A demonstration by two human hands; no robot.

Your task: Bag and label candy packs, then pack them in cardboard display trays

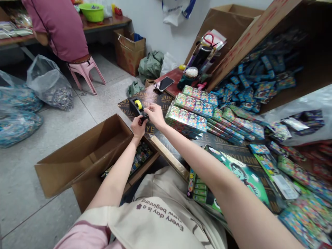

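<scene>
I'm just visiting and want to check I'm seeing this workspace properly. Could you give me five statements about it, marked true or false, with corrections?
1. The left hand and the right hand are both at the black tape dispenser. True.
2. The tape roll is red. False: the tape roll is yellow.
3. Another person sits on a pink stool. True.
4. The basin is blue. False: the basin is bright green.
5. A phone lies beyond the two hands. True.
</scene>
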